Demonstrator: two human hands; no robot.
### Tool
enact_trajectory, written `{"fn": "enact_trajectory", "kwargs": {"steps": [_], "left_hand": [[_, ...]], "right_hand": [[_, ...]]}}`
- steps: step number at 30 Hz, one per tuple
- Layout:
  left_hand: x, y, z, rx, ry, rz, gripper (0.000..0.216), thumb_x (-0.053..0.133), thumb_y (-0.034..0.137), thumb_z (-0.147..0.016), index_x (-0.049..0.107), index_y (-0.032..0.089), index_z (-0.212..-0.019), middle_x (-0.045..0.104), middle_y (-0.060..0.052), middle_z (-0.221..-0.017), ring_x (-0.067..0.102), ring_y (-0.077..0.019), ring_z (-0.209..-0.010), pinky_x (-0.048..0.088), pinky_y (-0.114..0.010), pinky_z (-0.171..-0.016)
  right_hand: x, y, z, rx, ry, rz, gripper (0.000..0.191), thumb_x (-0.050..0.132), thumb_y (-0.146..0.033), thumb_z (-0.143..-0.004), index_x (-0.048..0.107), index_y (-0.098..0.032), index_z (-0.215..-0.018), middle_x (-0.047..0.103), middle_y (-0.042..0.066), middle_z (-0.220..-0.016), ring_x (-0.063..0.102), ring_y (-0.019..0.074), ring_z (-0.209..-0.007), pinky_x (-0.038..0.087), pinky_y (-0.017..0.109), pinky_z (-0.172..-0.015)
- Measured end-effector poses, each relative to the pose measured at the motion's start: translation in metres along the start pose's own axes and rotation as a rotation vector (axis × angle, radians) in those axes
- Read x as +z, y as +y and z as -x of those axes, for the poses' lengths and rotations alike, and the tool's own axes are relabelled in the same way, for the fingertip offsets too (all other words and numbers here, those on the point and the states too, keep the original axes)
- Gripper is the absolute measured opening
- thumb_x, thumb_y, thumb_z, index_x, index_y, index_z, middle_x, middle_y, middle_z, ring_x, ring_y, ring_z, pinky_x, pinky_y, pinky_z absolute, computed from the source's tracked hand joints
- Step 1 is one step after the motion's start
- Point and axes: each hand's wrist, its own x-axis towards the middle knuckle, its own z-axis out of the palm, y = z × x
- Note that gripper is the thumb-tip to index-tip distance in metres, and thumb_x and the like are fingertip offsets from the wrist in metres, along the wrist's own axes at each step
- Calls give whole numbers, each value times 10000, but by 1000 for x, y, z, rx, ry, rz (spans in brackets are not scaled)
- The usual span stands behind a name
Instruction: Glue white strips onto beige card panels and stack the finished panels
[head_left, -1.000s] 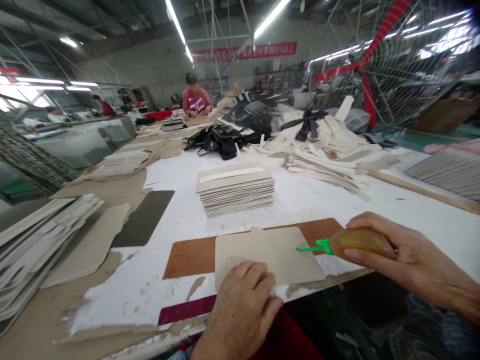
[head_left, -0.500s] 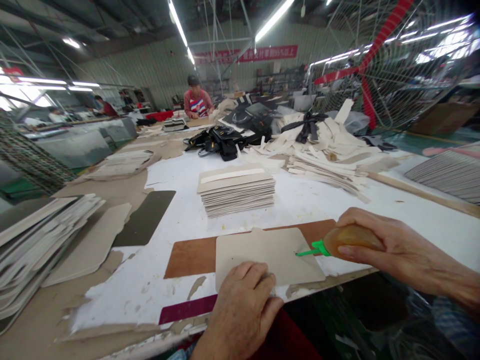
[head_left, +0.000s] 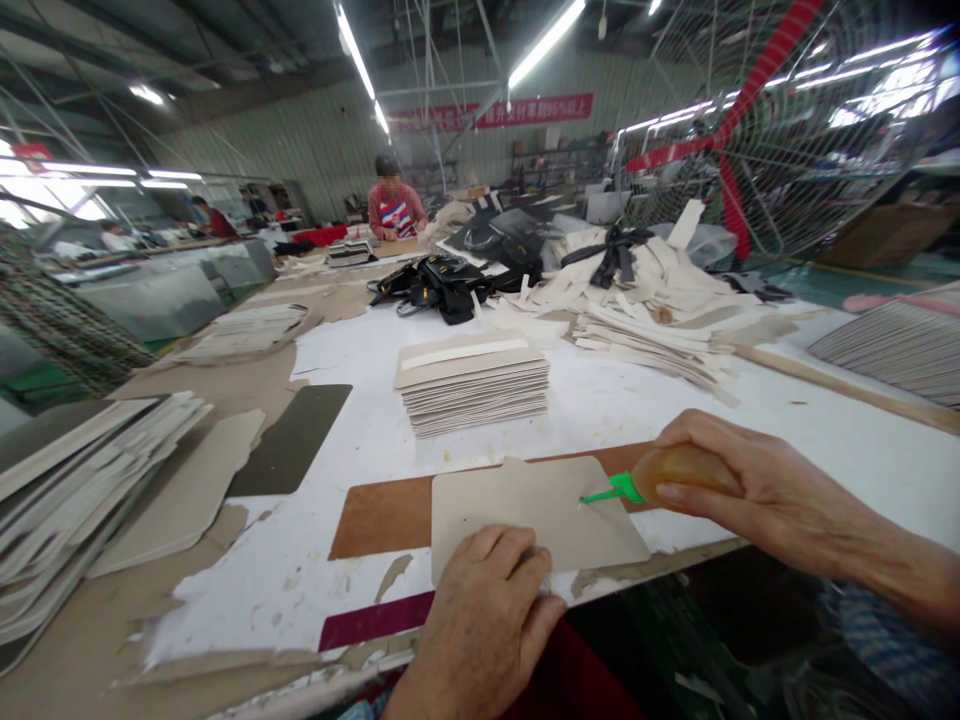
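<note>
A beige rectangular panel (head_left: 517, 490) lies over a longer brown strip (head_left: 382, 520) near the table's front edge. My left hand (head_left: 491, 600) rests on the panel's near edge, fingers curled and close together; a small pale bit shows beside the thumb, too hidden to name. In my right hand (head_left: 720, 470) is an amber squeeze glue bottle (head_left: 679, 472), tilted sideways, fingers wrapped round it. Its green nozzle (head_left: 611, 488) points left, the tip at the right part of the panel. A small dark dot marks the panel's left part.
A stack of beige panels (head_left: 476, 390) stands just behind. At left lie a dark olive panel (head_left: 296, 440) and a pile of pieces (head_left: 97, 490). A maroon strip (head_left: 375, 620) lies in front. Black straps (head_left: 442, 285), beige scraps (head_left: 652, 330), a large fan (head_left: 724, 140) and a co-worker (head_left: 394, 205) are farther back.
My right hand has moved slightly left with the glue bottle, and the nozzle tip has shifted left and a little farther back over the panel. My left hand has stayed in place.
</note>
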Motion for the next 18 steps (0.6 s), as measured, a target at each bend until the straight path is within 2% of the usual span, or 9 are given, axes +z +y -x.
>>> {"fn": "enact_trajectory", "kwargs": {"steps": [8, 14, 18], "left_hand": [[0, 2, 0, 9, 8, -14, 262, 809, 269, -1009, 717, 218, -1249, 745, -59, -1309, 673, -303, -1198, 610, -521, -1067], [-2, 2, -1, 0, -4, -7, 241, 809, 274, -1011, 722, 220, -1230, 751, -55, -1299, 670, -300, -1194, 605, -513, -1072], [-1, 2, -1, 0, -9, 3, 216, 780, 293, -1037, 714, 228, -1232, 745, -53, -1301, 665, -304, -1201, 601, -519, -1066]], "right_hand": [[0, 19, -2, 44, -7, 73, 495, 607, -770, -967, 681, -289, -1054, 744, 14, -916, 685, 278, -807, 490, 397, -691], [-9, 15, 1, 57, -19, 42, 515, 664, -802, -910, 694, -302, -1031, 753, 15, -888, 699, 290, -790, 510, 411, -682], [-6, 14, 5, 69, -11, 1, 501, 708, -804, -890, 711, -330, -1054, 761, -5, -882, 708, 285, -776, 523, 399, -674]]}}
